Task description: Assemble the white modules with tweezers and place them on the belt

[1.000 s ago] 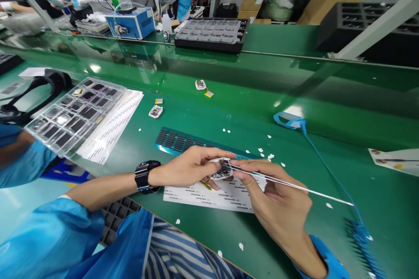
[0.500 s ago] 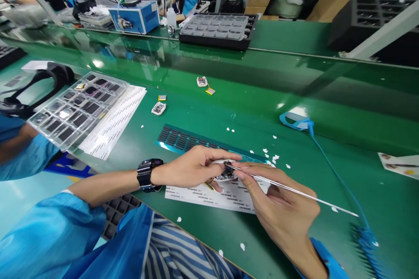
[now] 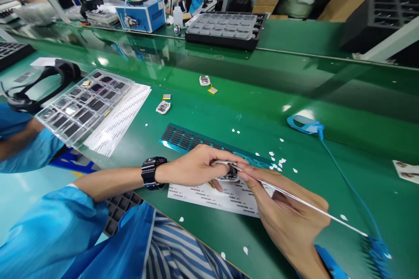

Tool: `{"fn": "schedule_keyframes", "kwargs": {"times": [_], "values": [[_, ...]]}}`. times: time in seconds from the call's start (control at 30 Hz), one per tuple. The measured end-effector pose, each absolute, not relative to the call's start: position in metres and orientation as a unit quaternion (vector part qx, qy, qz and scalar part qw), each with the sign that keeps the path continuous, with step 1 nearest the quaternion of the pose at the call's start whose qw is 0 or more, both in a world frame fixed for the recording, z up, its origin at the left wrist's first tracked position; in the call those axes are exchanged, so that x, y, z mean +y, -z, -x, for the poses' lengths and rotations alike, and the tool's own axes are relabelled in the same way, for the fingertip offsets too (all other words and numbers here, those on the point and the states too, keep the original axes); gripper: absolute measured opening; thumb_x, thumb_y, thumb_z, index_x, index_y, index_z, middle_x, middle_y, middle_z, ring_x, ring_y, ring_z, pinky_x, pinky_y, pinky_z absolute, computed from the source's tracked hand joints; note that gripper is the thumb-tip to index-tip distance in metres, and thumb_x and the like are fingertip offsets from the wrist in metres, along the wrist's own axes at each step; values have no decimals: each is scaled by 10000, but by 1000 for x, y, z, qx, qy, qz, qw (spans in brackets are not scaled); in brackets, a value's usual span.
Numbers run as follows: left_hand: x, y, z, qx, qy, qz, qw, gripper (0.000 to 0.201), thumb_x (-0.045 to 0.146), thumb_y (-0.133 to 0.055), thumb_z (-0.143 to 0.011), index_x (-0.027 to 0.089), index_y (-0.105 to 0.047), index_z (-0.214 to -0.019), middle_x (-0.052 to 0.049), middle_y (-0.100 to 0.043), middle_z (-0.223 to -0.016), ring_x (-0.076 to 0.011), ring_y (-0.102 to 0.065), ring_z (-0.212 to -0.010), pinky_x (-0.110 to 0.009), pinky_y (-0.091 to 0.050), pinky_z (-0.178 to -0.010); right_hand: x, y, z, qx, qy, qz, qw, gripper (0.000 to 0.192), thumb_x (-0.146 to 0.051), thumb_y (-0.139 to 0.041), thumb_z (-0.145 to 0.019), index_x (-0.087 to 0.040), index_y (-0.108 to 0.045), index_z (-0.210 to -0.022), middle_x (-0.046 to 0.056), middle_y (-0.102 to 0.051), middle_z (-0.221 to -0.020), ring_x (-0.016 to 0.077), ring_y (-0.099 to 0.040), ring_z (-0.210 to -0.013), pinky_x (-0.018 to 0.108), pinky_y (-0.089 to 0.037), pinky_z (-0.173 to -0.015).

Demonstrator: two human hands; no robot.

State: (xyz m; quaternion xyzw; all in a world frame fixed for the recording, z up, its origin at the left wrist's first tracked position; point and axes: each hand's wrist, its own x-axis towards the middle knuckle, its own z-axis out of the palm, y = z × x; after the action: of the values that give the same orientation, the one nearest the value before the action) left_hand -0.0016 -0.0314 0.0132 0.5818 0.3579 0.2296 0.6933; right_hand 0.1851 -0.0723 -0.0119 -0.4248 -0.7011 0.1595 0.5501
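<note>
Across the green tabletop (image 3: 343,109), the largest item is a clear compartment tray (image 3: 83,107) at the left, lying on a printed sheet, with a black tray (image 3: 225,30) far off by the back edge. Nearer the person, a dark strip of foam pads (image 3: 183,139) lies just beyond the hands, and a white label sheet (image 3: 216,196) lies under them. The left hand (image 3: 196,168), a black watch on its wrist, has its grip closed around a small white device (image 3: 229,173), held just above the label sheet. The right hand (image 3: 288,218) pinches thin metal tweezers (image 3: 304,204) in a tight grip. Their long axis runs from lower right to upper left, tips pointing left into the device and touching it. Two similar small devices (image 3: 163,107) lie well apart farther up the tabletop.
</note>
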Motion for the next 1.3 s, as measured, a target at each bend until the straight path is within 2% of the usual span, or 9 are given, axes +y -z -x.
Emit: {"fn": "schedule_keyframes", "kwargs": {"times": [0.23,0.33,0.47,0.53,0.6,0.7,0.83,1.1,1.3], "values": [[-23,-15,4,393,-227,-579,677,306,173,-496,-906,143,-681,-1147,-96,-711,-1105,-143,-681,-863,-190,-572,-568,-73,6,-182,-654,-214,478,546,153,-162,-746,-863,-300,-740,-930,-11,-786,-902,198,-749,-844,353,-610,-789],[-17,-13,7,410,-254,-578,658,267,180,-482,-927,147,-619,-1154,-90,-718,-1027,-146,-698,-867,-212,-570,-624,-67,-2,-187,-599,-260,537,535,57,-328,-738,-882,-272,-728,-885,25,-775,-868,201,-737,-778,339,-605,-708],[-11,-15,15,458,-308,-607,572,245,224,-437,-974,172,-529,-1196,-66,-727,-1013,-105,-689,-727,-226,-533,-656,-54,-8,-195,-625,-478,502,360,437,-655,-728,-780,-222,-693,-739,43,-718,-696,168,-638,-538,272,-503,-463],[-9,-17,20,494,-320,-652,477,255,238,-427,-982,195,-518,-1216,-40,-737,-996,-98,-656,-691,-232,-508,-652,-51,-7,-194,-648,-560,457,240,530,-740,-705,-733,-210,-690,-708,39,-684,-633,166,-602,-525,266,-473,-452],[-7,-19,25,524,-326,-678,400,264,222,-419,-979,207,-512,-1226,-23,-740,-966,-95,-621,-655,-236,-491,-643,-53,-4,-189,-651,-586,443,191,547,-756,-686,-735,-209,-702,-727,41,-686,-654,176,-609,-573,275,-494,-505],[-3,-20,27,532,-345,-655,411,257,202,-396,-980,206,-469,-1227,-28,-734,-968,-73,-587,-564,-230,-485,-597,-58,3,-180,-636,-565,471,232,555,-764,-664,-746,-212,-717,-760,59,-713,-745,190,-639,-645,291,-530,-578],[3,-21,24,494,-388,-555,545,186,230,-419,-988,219,-390,-1172,-34,-714,-936,-88,-657,-595,-203,-494,-553,-58,11,-178,-629,-552,481,261,555,-757,-673,-746,-204,-713,-769,67,-721,-748,191,-650,-638,286,-527,-558],[-4,-20,15,369,-358,-408,755,284,179,-601,-921,220,-366,-1074,-94,-766,-953,-182,-753,-820,-364,-571,-828,-48,-2,-194,-629,-594,431,255,462,-654,-747,-757,-196,-688,-771,29,-703,-676,157,-625,-560,269,-523,-512],[-13,-16,8,349,-332,-389,785,370,171,-672,-874,209,-378,-1095,-86,-763,-930,-175,-750,-854,-293,-559,-771,-46,-6,-202,-569,-513,478,429,364,-562,-781,-780,-212,-684,-786,39,-732,-691,190,-718,-614,257,-556,-497]]}}
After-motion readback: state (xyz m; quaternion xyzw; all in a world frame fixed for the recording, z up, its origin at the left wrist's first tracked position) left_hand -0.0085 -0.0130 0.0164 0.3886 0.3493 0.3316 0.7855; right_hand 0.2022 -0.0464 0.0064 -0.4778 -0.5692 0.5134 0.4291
